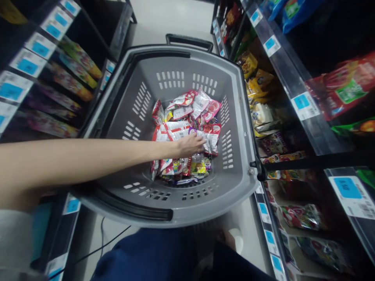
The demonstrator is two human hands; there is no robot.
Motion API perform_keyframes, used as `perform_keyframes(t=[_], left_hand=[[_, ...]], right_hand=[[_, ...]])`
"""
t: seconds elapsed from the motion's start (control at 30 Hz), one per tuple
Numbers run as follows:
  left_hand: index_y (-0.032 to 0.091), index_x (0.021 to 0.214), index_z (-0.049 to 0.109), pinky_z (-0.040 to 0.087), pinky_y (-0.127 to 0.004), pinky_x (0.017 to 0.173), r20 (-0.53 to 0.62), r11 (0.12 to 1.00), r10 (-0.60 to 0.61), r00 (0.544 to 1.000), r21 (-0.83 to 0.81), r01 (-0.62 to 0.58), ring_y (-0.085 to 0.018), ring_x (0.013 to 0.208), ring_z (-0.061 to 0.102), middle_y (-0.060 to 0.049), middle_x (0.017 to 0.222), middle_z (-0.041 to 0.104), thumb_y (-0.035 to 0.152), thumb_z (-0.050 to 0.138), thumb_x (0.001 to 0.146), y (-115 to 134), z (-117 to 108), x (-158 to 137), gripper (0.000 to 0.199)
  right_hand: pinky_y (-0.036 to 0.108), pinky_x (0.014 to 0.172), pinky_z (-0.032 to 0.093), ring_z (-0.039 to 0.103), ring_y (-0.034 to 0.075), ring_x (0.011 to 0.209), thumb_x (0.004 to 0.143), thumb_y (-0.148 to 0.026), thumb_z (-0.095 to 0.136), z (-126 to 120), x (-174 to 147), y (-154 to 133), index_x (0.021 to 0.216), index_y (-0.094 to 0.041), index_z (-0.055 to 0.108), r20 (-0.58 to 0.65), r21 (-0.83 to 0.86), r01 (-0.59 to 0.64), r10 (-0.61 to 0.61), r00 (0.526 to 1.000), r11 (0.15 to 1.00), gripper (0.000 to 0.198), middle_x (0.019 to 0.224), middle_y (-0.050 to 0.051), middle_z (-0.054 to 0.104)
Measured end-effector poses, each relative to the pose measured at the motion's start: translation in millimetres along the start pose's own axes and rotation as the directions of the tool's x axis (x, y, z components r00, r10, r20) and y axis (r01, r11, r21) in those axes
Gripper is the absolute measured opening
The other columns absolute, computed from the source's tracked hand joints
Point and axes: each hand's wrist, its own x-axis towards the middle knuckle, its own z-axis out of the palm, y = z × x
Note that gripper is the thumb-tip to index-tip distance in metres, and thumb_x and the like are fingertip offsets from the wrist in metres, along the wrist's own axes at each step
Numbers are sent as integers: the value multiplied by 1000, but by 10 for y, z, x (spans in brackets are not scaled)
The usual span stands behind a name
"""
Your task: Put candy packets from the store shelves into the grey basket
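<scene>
Printing shows on packets (213,139) and price tags (348,188), but seemingly none is legible.

Packets (178,128) lie in a basket (189,64) between shelves (288,84).

Left shelf (95,33): blue-and-white price tags (39,48) above colourful packets (68,81)
Right shelf (288,72): red bag (345,84) with green patch
Floor (172,15): pale, shiny
Cable (117,236): dark, thin, at lower left

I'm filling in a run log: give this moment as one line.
left hand: inside grey basket, at snack packets, grip unclear | right hand: out of view | basket: between stocked shelves
</scene>
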Motion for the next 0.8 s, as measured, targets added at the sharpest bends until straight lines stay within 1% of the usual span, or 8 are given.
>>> perform_keyframes(t=[0.1,0.23,0.33,0.43,0.53,0.6,0.7,0.8], left_hand=[[32,140,54,41,-42,92,-25,998,-67,997,15,67,-30,111,55,-13,128,59,10,51,88,-17,-68,1,57],[38,149,41,41,-41,93,-61,998,55,997,-19,-57,-29,110,55,-12,132,56,12,58,84,144,-142,-16,73],[33,150,39,40,-40,94,-75,998,58,996,-14,-60,-32,116,52,-13,135,54,18,65,81,246,-171,-5,75],[26,152,36,40,-41,94,-64,1000,0,998,29,2,-32,115,52,-16,135,54,22,63,84,264,-172,16,73],[25,148,41,41,-41,94,-59,999,-28,998,34,30,-31,116,51,-16,135,55,22,58,87,249,-192,31,63],[26,142,48,39,-42,98,-85,1000,-4,996,30,7,-31,124,48,-14,141,52,18,56,88,247,-220,37,55],[28,131,56,33,-42,108,-142,995,100,985,18,-99,-30,140,36,-8,153,43,14,55,87,254,-254,45,47],[30,123,60,32,-39,111,-155,989,128,980,-52,-137,-26,141,35,-6,144,53,10,54,87,254,-259,57,42]], right_hand=[[43,65,55,73,32,71,73,-43,47,-2,-23,-7,80,-53,62,5,20,-23,23,1000,1000,20,69,-7,69],[40,65,53,72,30,70,72,-41,47,61,-2,28,80,-51,60,11,16,-38,38,999,999,18,69,-7,68],[40,64,52,72,30,70,73,-43,47,107,17,89,80,-48,59,-2,5,-42,42,999,999,15,69,-6,68],[41,63,52,72,32,69,73,-44,44,148,36,155,79,-45,58,-20,-5,-42,42,999,999,15,69,-5,68],[42,61,51,72,33,67,68,-45,42,179,59,199,77,-42,58,-31,-14,-39,38,999,999,18,66,-4,68],[41,58,50,72,34,64,64,-46,42,190,71,211,75,-41,58,-31,-22,-40,40,999,999,20,62,-3,67],[38,54,48,71,32,60,64,-46,42,194,78,208,74,-40,57,-32,-40,-48,47,998,998,20,58,-4,66],[38,55,48,71,32,60,65,-46,40,189,76,198,72,-40,56,-34,-67,-50,48,998,996,18,58,-4,66]])
